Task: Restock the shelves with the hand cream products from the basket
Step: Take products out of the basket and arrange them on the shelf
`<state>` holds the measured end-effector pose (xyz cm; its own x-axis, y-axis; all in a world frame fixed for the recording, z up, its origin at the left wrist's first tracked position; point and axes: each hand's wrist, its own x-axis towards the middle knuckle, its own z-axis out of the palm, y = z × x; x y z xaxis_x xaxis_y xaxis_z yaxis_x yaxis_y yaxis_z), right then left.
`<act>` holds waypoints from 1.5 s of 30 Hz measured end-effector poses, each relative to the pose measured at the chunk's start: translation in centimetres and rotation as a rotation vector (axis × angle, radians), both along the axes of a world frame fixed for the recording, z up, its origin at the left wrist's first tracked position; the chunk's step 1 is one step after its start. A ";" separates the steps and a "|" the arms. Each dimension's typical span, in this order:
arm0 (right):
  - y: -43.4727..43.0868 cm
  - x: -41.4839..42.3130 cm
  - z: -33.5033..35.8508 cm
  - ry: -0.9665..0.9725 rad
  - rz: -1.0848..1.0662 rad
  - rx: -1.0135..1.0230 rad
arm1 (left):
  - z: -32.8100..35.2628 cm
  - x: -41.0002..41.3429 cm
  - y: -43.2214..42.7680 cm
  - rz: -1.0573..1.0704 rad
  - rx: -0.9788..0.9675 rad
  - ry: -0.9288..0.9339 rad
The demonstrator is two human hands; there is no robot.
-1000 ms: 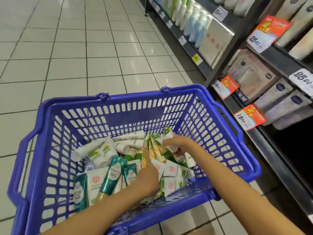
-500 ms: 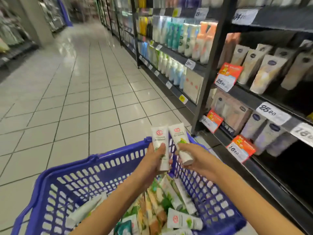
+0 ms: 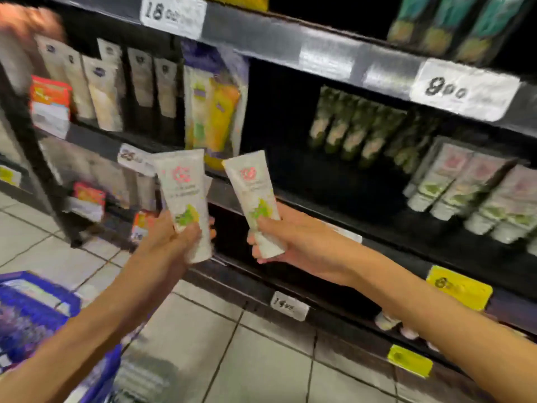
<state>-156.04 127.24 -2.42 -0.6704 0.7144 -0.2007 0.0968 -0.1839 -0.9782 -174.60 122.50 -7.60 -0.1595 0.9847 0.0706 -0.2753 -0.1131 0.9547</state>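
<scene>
Blur hides the lettering (unreadable): left hand (image 3: 171, 242) grips left tube (image 3: 183, 184), right hand (image 3: 290, 242) grips right tube (image 3: 252, 181); basket (image 3: 26, 315) cropped.

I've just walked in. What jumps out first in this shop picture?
Two white hand cream tubes stand out mid-frame: the left tube gripped by the left hand, the right tube by the right hand. Similar white tubes are stocked on the dark shelf at the right, and the blue basket sits lower left.
</scene>
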 end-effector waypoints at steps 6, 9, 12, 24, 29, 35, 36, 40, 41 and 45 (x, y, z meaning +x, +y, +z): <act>-2.6 12.5 0.0 -0.081 -0.209 0.166 | 1.2 8.8 3.0 -0.327 0.112 0.027; -2.8 17.5 1.0 -0.124 -0.334 0.231 | 3.2 14.3 4.5 -0.340 0.160 0.273; -2.1 21.1 1.5 -0.098 -0.508 0.294 | 4.6 19.3 6.9 -0.283 0.213 0.376; 3.7 27.3 -1.9 -0.360 -0.856 0.575 | 2.2 28.4 14.8 -0.442 0.304 0.578; 4.5 27.7 -2.3 -0.366 -0.871 0.620 | 1.9 29.6 16.2 -0.349 0.338 0.702; 4.9 27.8 -2.6 -0.436 -0.947 0.640 | 1.7 29.5 16.6 -0.313 0.376 0.693; 5.0 27.8 -2.6 -0.453 -0.955 0.641 | 1.8 29.5 16.6 -0.337 0.367 0.675; 5.3 27.9 -2.7 -0.464 -0.994 0.623 | 2.1 29.7 16.4 -0.372 0.338 0.623; 5.4 28.0 -2.7 -0.459 -1.009 0.616 | 2.1 29.8 16.4 -0.365 0.331 0.626; 5.7 28.1 -2.8 -0.463 -1.025 0.603 | 2.2 30.1 16.6 -0.370 0.314 0.607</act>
